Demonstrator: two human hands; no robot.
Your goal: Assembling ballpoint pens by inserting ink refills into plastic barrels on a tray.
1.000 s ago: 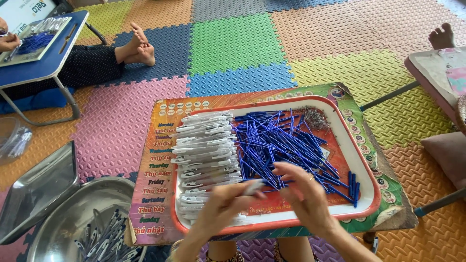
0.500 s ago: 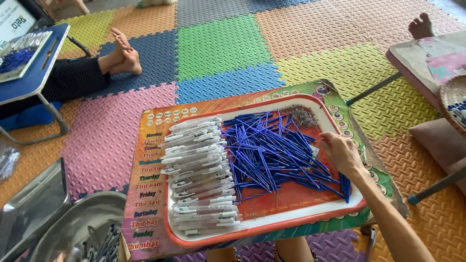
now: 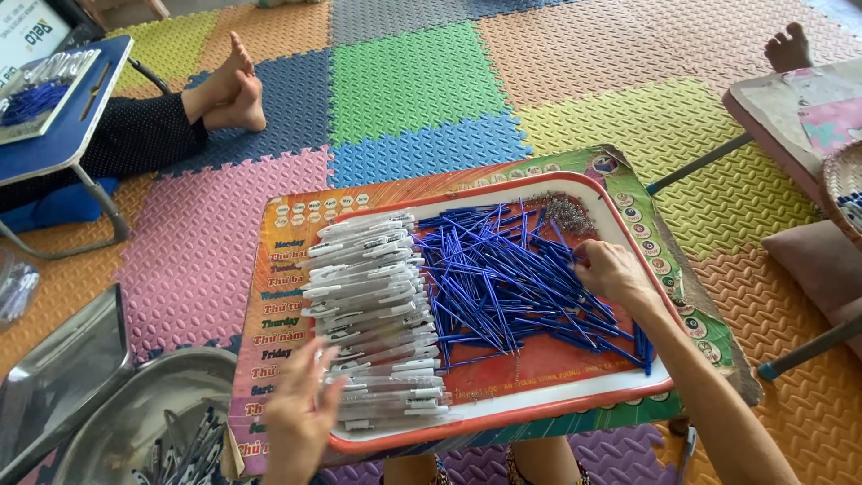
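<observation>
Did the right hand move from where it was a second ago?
Yes. The right hand has gone from the tray's near rim, beside the left hand, out to the far right of the blue refills.

Left hand [image 3: 301,415] spread open, palm down, near the front edge; right hand [image 3: 611,272] curled, fingers pinching, forearm extended.

Coloured foam mats [image 3: 413,81], metal bowl [image 3: 135,422], another person's bare feet [image 3: 232,90]
</observation>
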